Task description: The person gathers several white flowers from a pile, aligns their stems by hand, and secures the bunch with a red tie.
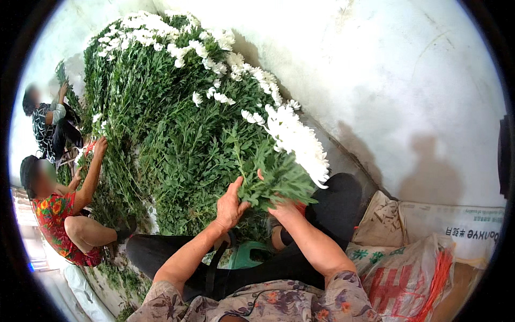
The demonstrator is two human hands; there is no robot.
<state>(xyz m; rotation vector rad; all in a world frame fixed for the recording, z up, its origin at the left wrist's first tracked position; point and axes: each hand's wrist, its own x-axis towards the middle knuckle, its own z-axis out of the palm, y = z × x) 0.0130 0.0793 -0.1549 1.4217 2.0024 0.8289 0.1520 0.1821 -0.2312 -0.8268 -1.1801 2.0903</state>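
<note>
A: Hands?
B: Left hand (229,205) fingers curled shut round the stems of a bunch of white flowers (292,147), low in the leaves. Right hand (283,208) under the foliage; can't tell its grip.
A: Bunch where?
B: Over the lap, blooms tilted right toward the white wall (407,80).
A: Surroundings?
B: Big flower heap (171,107) just ahead, touching the bunch. Printed sacks (418,263) on the right. Two other people (59,214) far left, one reaching into the heap.

Leaves of the flower bunch (279,172) hide the right hand (284,206) fingers; 2 co-workers' faces are blurred.
</note>
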